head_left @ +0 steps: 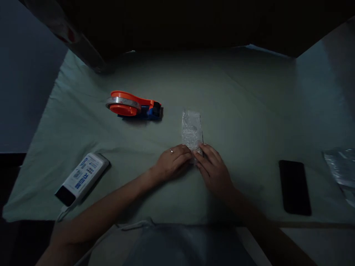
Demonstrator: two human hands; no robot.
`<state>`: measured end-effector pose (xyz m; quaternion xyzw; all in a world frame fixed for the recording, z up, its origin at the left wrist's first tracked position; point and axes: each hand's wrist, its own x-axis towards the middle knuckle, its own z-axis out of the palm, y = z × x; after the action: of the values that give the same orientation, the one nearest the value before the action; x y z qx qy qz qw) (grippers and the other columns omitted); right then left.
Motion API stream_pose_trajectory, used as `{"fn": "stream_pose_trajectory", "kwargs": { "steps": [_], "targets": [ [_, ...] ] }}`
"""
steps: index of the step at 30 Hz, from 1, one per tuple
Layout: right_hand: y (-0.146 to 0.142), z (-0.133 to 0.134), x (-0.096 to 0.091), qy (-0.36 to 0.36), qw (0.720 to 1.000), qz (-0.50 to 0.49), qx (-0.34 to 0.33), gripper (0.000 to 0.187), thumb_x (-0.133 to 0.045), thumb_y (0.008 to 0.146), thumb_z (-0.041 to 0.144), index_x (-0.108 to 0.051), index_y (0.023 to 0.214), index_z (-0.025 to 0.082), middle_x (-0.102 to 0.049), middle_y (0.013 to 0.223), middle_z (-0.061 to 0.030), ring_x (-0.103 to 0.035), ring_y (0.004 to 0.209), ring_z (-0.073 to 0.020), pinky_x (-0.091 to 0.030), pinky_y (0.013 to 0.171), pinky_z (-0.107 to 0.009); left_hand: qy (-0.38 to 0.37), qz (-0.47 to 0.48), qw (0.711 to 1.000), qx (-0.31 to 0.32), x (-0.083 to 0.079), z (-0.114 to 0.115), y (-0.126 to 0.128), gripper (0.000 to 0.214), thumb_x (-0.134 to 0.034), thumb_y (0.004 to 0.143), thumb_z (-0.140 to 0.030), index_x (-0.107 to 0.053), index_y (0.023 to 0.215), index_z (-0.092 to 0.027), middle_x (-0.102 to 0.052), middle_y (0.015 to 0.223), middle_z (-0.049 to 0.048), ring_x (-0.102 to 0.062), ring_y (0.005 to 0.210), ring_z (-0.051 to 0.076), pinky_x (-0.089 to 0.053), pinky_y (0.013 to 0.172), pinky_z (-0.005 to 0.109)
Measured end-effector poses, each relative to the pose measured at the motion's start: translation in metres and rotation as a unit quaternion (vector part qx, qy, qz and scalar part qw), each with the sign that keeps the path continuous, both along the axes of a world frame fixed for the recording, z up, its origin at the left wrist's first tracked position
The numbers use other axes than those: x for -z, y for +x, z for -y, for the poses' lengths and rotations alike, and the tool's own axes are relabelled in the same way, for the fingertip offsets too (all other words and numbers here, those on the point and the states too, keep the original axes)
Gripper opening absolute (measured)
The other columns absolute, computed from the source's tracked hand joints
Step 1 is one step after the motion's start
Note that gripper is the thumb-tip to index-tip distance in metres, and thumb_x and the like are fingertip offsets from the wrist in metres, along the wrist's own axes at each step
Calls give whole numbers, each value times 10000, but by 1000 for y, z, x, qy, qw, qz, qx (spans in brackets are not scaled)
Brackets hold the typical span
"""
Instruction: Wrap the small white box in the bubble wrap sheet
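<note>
A small flat packet in clear bubble wrap (192,127) lies lengthwise on the green cloth, a dark edge showing along its right side. My left hand (175,159), a ring on one finger, has its curled fingers on the packet's near left corner. From the other side, my right hand (213,168) presses its fingers onto the near right corner. Both sets of fingertips almost meet there and cover the near end of the wrap. What is inside the wrap cannot be made out. An orange and blue tape dispenser (133,105) with a roll of tape rests to the left, beyond my hands.
The green cloth (249,122) covers the table. A white box-like device (83,179) with blue print and a cable lies at the left. On the right are a black phone (295,187) and a clear plastic wrapper (342,166). A large dark box (177,26) stands behind.
</note>
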<state>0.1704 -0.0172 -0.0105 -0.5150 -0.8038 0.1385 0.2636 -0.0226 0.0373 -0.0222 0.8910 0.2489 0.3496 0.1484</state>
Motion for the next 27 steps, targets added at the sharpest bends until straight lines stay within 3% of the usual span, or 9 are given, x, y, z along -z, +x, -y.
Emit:
{"fn": "stream_pose_trajectory", "kwargs": {
  "steps": [3, 6, 9, 13, 16, 20, 23, 27],
  "targets": [
    [-2, 1, 2, 16, 999, 37, -3, 339, -429, 898, 116, -580, 1201, 131, -535, 1348, -148, -380, 1344, -272, -445, 1026, -480, -11, -13, 1000, -7, 0, -3, 2, 303, -500, 884, -157, -530, 1185, -167, -642, 1121, 142, -615, 1065, 197, -557, 830, 323],
    [-2, 1, 1, 17, 997, 70, -6, 329, -416, 898, 105, -599, 1170, 126, -585, 1294, -140, -409, 1329, -273, -456, 1011, -465, -20, -31, 999, 25, 0, -6, 4, 375, -467, 892, -129, -476, 1265, -168, -592, 1257, 161, -579, 1150, 206, -536, 888, 361],
    [1, -2, -2, 17, 997, 70, -26, 333, -423, 895, 97, -582, 1187, 100, -594, 1276, -157, -435, 1309, -276, -459, 1007, -454, -16, -21, 999, 31, 1, -8, 4, 362, -485, 884, -126, -478, 1246, -156, -611, 1237, 150, -605, 1107, 192, -538, 888, 360],
    [5, -5, -2, 23, 999, 0, -42, 344, -445, 892, 128, -531, 1225, 108, -538, 1319, -186, -448, 1290, -261, -463, 1000, -462, 0, -4, 1000, 11, 4, -9, 4, 300, -541, 864, -131, -529, 1164, -141, -667, 1097, 130, -637, 1007, 187, -555, 841, 344],
    [5, -4, -2, 52, 998, -38, -6, 274, -537, 860, 184, -567, 1128, 137, -579, 1207, -180, -534, 1159, -262, -502, 922, -452, 10, 0, 1000, 7, 3, -8, 4, 264, -552, 858, -125, -545, 1122, -133, -669, 1045, 124, -636, 973, 186, -557, 832, 342],
    [1, -6, -3, 62, 998, -20, 16, 222, -583, 835, 220, -572, 1053, 178, -612, 1008, -122, -586, 950, -236, -533, 813, -399, 18, 7, 999, -26, 2, -4, 4, 244, -568, 855, -141, -553, 1097, -120, -641, 1005, 127, -621, 944, 181, -562, 802, 313],
    [-3, -9, -8, 23, 996, -61, 53, 212, -530, 840, 178, -538, 1051, 199, -600, 940, -88, -590, 895, -211, -532, 787, -366, 8, 22, 998, -54, 4, -2, 3, 198, -595, 844, -165, -552, 1031, -113, -617, 962, 125, -609, 911, 176, -561, 754, 281],
    [-4, -10, -18, -51, 984, -83, 149, 350, -563, 808, 271, -505, 1139, 175, -569, 924, -82, -573, 805, -204, -515, 703, -353, 27, -1, 1000, -1, 7, -4, 3, 187, -553, 862, -139, -544, 1048, -125, -635, 960, 103, -597, 946, 186, -543, 799, 309]
  ]
}}
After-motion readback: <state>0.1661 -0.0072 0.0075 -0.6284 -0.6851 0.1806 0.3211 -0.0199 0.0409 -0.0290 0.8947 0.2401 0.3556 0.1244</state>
